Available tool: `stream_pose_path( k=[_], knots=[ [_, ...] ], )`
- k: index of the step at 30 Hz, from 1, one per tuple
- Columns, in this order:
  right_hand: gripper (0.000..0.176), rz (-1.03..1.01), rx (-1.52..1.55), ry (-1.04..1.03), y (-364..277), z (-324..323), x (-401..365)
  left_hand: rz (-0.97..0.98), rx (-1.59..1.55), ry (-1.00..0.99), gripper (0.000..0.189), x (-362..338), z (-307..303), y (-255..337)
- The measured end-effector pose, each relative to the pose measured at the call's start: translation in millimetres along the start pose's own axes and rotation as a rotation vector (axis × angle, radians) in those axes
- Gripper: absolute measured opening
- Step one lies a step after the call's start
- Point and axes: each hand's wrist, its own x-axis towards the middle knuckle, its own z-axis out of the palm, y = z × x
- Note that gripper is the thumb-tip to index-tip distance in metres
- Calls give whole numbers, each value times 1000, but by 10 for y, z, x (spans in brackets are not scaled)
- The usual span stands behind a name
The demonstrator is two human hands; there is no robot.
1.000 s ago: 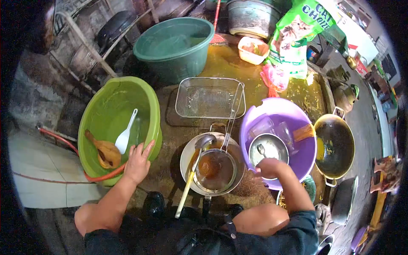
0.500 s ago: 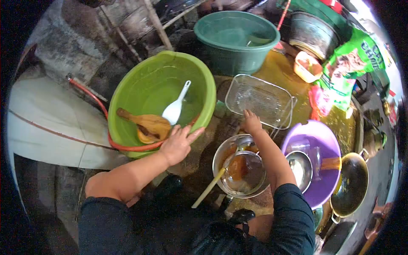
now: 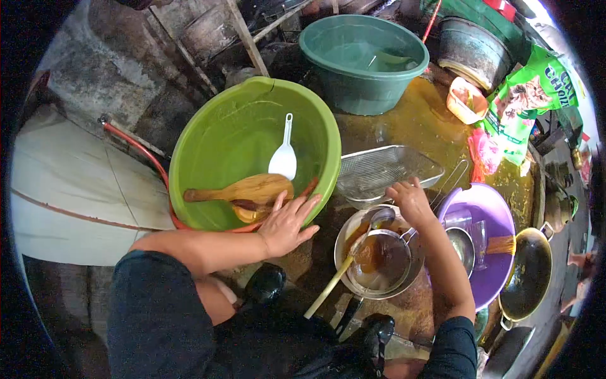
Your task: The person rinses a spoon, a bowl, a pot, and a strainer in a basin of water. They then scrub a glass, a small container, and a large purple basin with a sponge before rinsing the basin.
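My left hand rests on the near right rim of a large green basin, fingers spread. Inside the basin lie a white plastic rice paddle and a wooden paddle-shaped board, with a smaller orange-brown item partly hidden beneath. With fingers curled, my right hand grips the near edge of a rectangular wire mesh basket, which is tilted. Just below that hand stands a metal pan containing a round strainer, a ladle and brownish liquid. A light-coloured stick handle leans out of it.
A purple basin at right holds a metal bowl, clear glasses and a brush. Beside it sits a wok. Behind are a dark green tub of water, an orange container and a green bag.
The mesh basket has tilted and come nearer, with my right hand now at its near edge. My left hand stays on the basin rim, and the view has shifted slightly.
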Motion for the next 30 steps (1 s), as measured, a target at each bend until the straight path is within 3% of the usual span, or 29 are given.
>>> stream_pose_path(
  k=[2, 6, 8, 10, 14, 21, 22, 23, 27, 29, 30],
  knots=[
    [23, -8, -66, 20, -142, -201, -121, 22, -14, 36, 62, -3, 57, -41],
    [20, 37, 83, -80, -609, -575, -333, 46, -119, 47, 58, -26, 92, -142],
    [19, -17, 129, -134, -827, -758, -344, 121, 60, -2, 53, 13, -29, -235],
    [21, -26, 198, -188, -1090, -978, -397, 169, 213, 81, 49, 66, -134, -414],
    [21, -17, 169, -204, -1470, -1083, -420, -84, 206, 132, 63, -15, -249, -858],
    [22, 132, 282, -247, -1724, -684, -435, -210, 84, 127, 65, 260, 371, -1705],
    [22, 198, 351, -249, -1751, -646, -418, -290, 191, -10, 63, 321, 432, -1806],
    [21, 96, 215, -277, -1794, -752, -369, -365, 301, -147, 62, 390, 493, -1898],
    [20, 165, 267, -178, -1886, -846, -325, -535, 521, -285, 57, 719, 1060, -2261],
    [21, 157, 259, -170, -1898, -821, -300, -542, 234, -296, 50, 684, 844, -2093],
    [21, 149, 250, -155, -1900, -802, -269, -565, -169, -262, 49, 674, 654, -1930]
  ],
)
